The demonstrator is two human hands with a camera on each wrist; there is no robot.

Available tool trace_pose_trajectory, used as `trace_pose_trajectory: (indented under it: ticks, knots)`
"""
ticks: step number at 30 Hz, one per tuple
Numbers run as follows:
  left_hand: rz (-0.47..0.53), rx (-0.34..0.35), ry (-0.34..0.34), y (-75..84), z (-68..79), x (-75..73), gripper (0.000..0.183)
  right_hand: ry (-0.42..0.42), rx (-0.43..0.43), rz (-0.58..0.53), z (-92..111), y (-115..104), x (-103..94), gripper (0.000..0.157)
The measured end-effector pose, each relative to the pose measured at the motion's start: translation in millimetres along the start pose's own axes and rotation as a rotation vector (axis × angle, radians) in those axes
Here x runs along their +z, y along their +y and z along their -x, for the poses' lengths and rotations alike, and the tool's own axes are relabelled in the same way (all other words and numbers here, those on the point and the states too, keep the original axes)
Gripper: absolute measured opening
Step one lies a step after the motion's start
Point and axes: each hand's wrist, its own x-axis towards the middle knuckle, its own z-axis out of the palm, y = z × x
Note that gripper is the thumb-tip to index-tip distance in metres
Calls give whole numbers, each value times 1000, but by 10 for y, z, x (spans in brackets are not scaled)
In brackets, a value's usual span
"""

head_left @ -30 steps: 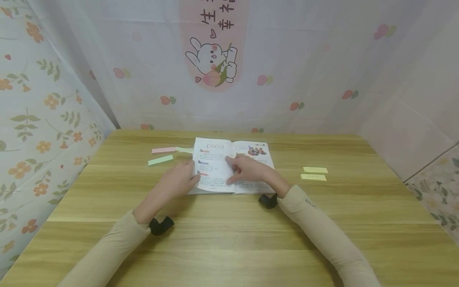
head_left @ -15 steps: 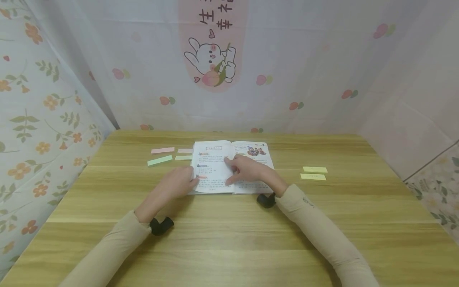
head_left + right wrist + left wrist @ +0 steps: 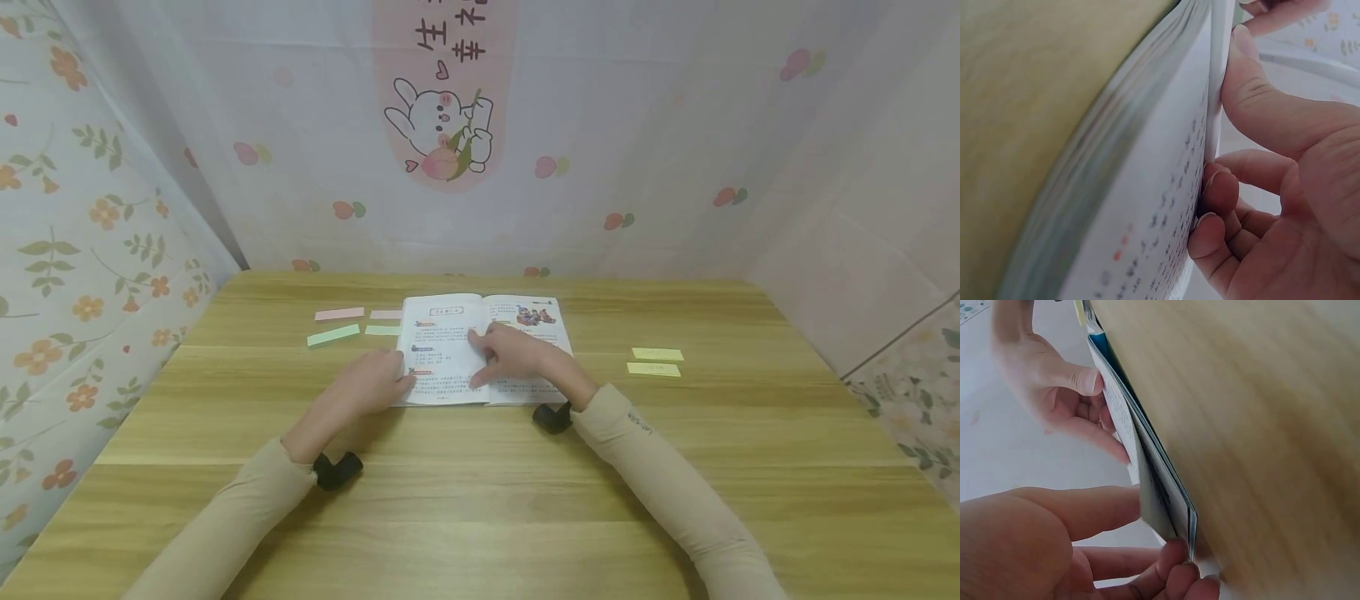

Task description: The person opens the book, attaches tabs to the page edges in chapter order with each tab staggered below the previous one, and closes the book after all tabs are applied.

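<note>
One open book (image 3: pixel 444 346) lies on the table (image 3: pixel 480 508); we see the left hand (image 3: pixel 365 385) pinching its left edge (image 3: pixel 405 321) and the right hand (image 3: pixel 519 352), thumb and fingers spread, resting at its central fold (image 3: pixel 484 310).

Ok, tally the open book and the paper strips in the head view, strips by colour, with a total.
Open book: 1
Pink strips: 2
Green strips, one paler: 2
Yellow strips: 2
Total: 7
</note>
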Motion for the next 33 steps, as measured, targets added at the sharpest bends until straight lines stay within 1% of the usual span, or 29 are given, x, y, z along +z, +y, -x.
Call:
trace_pose_trajectory:
  ticks: [5,9,15,19,22,26,33]
  knots:
    - [-41,-15,-9,6,-17,14,22,1,2,8,2,-8,4,87]
    - [-61,-16,14,17,-34,37,26,-1,11,4,10,-17,-1,89]
    - [-115,32,87,15,-54,71,31,3,0,4,13,-6,-4,89]
    - [-142,78,102,10,-73,78,33,6,-3,9,4,4,2,86]
    - [-135,98,91,16,-88,82,36,5,1,10,-3,6,9,85]
    - [-112,105,62,37,-124,78,46,5,7,7,-7,3,14,84]
    - [-79,135,-46,68,-203,57,60,7,1,14,-18,1,5,80]
